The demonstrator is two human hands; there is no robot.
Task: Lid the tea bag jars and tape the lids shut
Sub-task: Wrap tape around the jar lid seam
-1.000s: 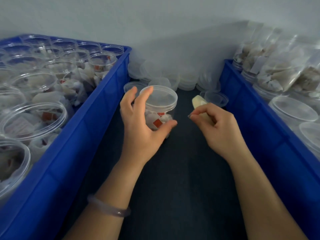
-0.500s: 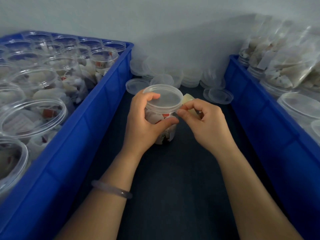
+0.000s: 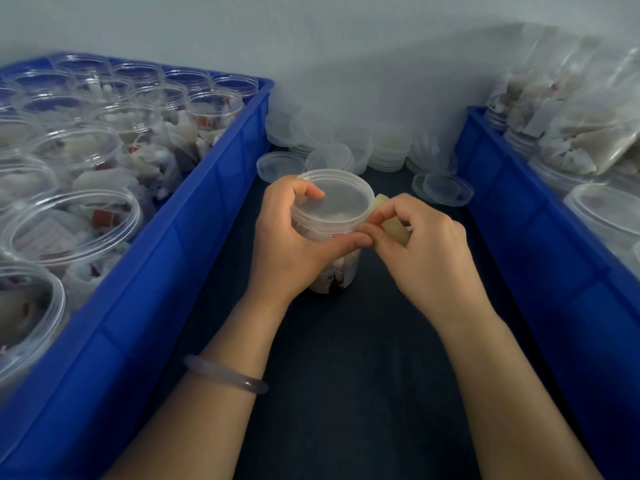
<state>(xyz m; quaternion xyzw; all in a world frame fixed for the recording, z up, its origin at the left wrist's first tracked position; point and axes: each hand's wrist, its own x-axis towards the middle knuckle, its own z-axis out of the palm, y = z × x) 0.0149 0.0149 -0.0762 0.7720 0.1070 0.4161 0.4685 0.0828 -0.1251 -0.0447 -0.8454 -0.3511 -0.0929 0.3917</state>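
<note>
The jar [image 3: 341, 271] stands at the centre of the frame on the dark work surface [image 3: 346, 375], filled with tea bags, and its lid [image 3: 337, 202] is already seated. It is upright: its long axis runs vertically and the lidded mouth faces up, a little toward the camera. The left hand [image 3: 287, 244] grips it from the left, fingers curled over the lid's rim and the thumb [image 3: 346, 242] lying along the near wall just under that rim. The right hand [image 3: 426, 251] is closed in a pinch on a pale tape roll [image 3: 394, 230], held touching or just beside the right edge of the lid. Whether a tape end is already stuck down cannot be told, as the fingertips cover the spot. In my judgement the step in hand is taping. To do it well, the left hand should brace the jar against tipping while the tape end is pressed flat across the seam between lid and wall. The thumb should pin that end while the roll is drawn round, taut and level, without wrinkles or lifting the lid. A blue crate [image 3: 194, 237] of open jars [image 3: 69, 220] fills the left of the frame. A second blue crate [image 3: 536, 237] runs up the right edge. Stacks of loose lids [image 3: 384, 150] lie against the wall, upper centre.
</note>
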